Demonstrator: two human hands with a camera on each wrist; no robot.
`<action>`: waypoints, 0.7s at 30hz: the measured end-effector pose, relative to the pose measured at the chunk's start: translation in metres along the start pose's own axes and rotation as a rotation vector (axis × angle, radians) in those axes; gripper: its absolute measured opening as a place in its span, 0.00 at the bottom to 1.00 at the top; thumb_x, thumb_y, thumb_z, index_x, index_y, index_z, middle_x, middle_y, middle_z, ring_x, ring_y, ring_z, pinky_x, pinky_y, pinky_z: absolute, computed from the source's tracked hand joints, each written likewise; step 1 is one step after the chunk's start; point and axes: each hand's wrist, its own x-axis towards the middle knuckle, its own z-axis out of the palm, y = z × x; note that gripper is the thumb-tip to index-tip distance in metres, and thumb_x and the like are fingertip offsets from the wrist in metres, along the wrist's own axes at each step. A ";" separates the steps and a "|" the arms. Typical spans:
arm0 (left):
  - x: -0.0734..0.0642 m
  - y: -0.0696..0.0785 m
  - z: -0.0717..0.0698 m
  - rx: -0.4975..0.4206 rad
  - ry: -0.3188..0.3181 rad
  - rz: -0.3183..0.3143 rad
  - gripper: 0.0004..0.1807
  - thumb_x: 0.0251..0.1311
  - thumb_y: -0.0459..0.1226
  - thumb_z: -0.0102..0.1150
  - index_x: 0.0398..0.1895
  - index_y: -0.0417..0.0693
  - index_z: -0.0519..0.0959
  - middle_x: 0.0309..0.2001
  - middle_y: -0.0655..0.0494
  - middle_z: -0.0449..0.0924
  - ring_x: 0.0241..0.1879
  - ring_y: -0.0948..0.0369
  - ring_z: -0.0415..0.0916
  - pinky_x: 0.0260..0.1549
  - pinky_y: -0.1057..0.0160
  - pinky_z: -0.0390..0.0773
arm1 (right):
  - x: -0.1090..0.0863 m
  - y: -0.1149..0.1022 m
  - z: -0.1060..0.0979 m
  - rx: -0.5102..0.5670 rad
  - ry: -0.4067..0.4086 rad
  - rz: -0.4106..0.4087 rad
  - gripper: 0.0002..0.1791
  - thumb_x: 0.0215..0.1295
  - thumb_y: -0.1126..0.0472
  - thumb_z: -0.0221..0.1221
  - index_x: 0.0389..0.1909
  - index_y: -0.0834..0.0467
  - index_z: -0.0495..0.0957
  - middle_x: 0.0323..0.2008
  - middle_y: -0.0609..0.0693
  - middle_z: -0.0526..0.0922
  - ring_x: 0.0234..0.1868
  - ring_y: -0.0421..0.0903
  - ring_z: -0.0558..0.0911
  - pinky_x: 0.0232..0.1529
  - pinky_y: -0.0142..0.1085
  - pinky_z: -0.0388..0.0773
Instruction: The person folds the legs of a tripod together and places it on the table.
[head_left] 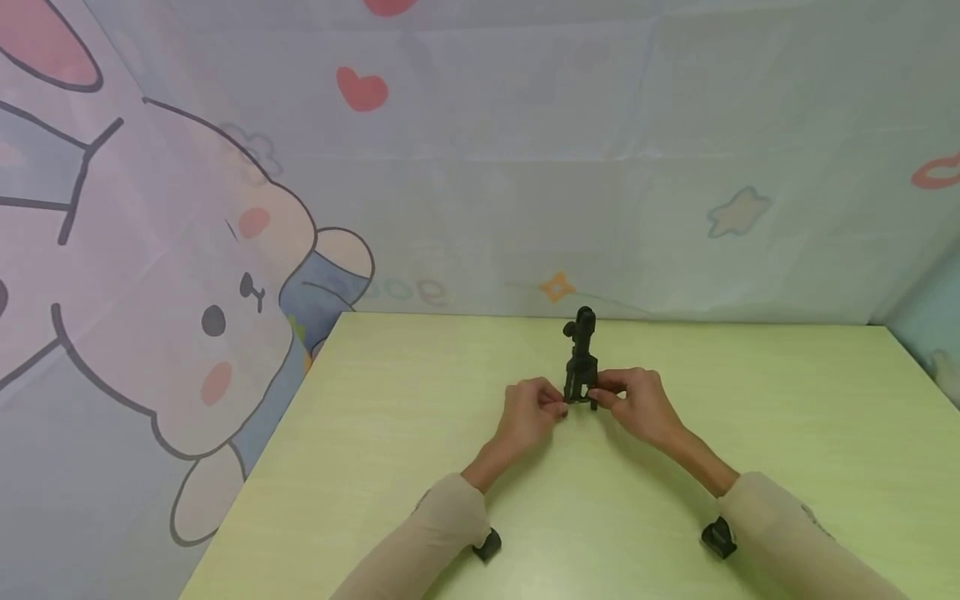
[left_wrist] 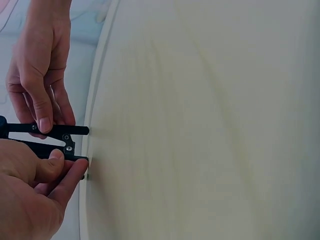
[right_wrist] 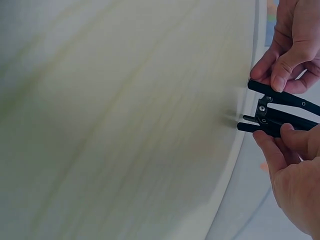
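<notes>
A small black tripod (head_left: 582, 354) with a rounded head and side knob stands upright near the back of the table, its legs pointing down and slightly spread. My left hand (head_left: 527, 412) pinches one leg low down between thumb and fingers. On the opposite side, my right hand (head_left: 641, 404) pinches another leg. Close up in the left wrist view, leg ends (left_wrist: 80, 131) and a short brace (left_wrist: 69, 142) with screws show between the two hands. The right wrist view shows the lower legs (right_wrist: 257, 86) too; the tripod's upper part is cut off there.
The pale yellow-green table (head_left: 420, 375) reaches back to a hanging light cloth (head_left: 525, 183) printed with a rabbit, hearts and stars. Dark wrist straps (head_left: 488, 545) show below both beige sleeves (head_left: 427, 537).
</notes>
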 end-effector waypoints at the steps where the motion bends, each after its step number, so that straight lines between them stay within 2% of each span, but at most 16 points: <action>1: 0.000 0.000 0.001 -0.004 -0.001 -0.001 0.04 0.60 0.25 0.71 0.30 0.37 0.85 0.27 0.52 0.88 0.25 0.68 0.84 0.29 0.72 0.81 | 0.000 0.000 0.000 -0.003 0.003 0.000 0.07 0.67 0.71 0.67 0.43 0.66 0.89 0.37 0.55 0.91 0.36 0.49 0.90 0.33 0.35 0.83; 8: 0.000 0.003 0.004 0.016 -0.006 -0.019 0.06 0.61 0.25 0.71 0.28 0.39 0.84 0.25 0.54 0.86 0.24 0.68 0.81 0.27 0.72 0.79 | 0.001 0.001 -0.001 -0.025 0.005 -0.011 0.07 0.67 0.71 0.67 0.43 0.67 0.89 0.37 0.56 0.91 0.35 0.49 0.90 0.30 0.34 0.82; 15: -0.003 0.005 0.003 0.072 0.013 0.008 0.07 0.62 0.25 0.70 0.27 0.40 0.83 0.25 0.54 0.85 0.23 0.69 0.78 0.25 0.72 0.78 | 0.003 0.003 0.001 -0.022 0.000 -0.054 0.05 0.66 0.72 0.67 0.41 0.65 0.90 0.36 0.55 0.90 0.32 0.46 0.88 0.25 0.32 0.77; 21: -0.001 0.007 0.005 0.079 0.028 -0.007 0.08 0.62 0.26 0.70 0.27 0.41 0.82 0.25 0.52 0.85 0.23 0.69 0.75 0.24 0.72 0.75 | 0.003 0.002 0.001 -0.029 0.018 -0.041 0.04 0.66 0.71 0.67 0.39 0.65 0.90 0.35 0.54 0.90 0.31 0.45 0.87 0.26 0.32 0.77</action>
